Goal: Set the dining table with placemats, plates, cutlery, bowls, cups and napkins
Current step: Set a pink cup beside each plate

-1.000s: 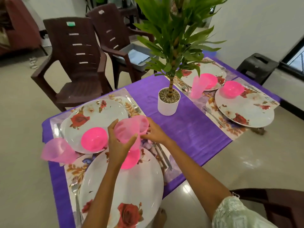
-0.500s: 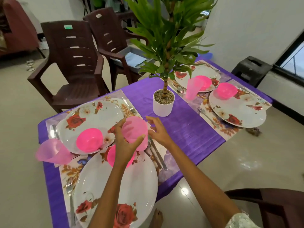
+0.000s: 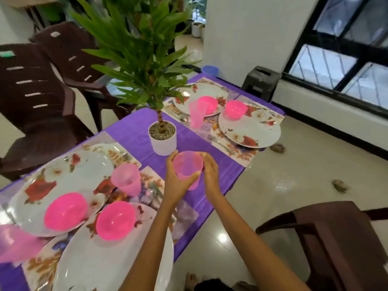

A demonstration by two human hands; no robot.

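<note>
1. Both hands are on one pink cup (image 3: 187,169), upright, mouth up, held over the purple surface (image 3: 134,131) just short of the plant pot (image 3: 162,137).
2. Left hand (image 3: 178,179) wraps it from the near-left side, thumb across the front wall. Right hand (image 3: 211,175) cups the right side, fingers curled to the wall. Both gripping; neither free.
3. Cup's long axis is close to vertical, tipped a little toward the person. Whether the base touches the cloth I cannot tell; the left hand hides it.
4. Key relation: the far-right setting, the plate (image 3: 249,128) with a bowl (image 3: 235,109), shows no cup of its own. It lies ahead and to the right of the hands, past the pot.
5. A far cup (image 3: 197,114) stands between the two far plates, beside the back one. A near cup (image 3: 127,181) and a blurred one (image 3: 14,242) at the left edge sit by the near plates.
6. Judgement: the held cup goes forward-right. Right hand is on that side, so nearer; a one-hand carry by the right looks natural.
7. Risk: low leaves (image 3: 147,66) and the pot lie close to the path. Keep right of the pot and keep the cup upright.
</note>
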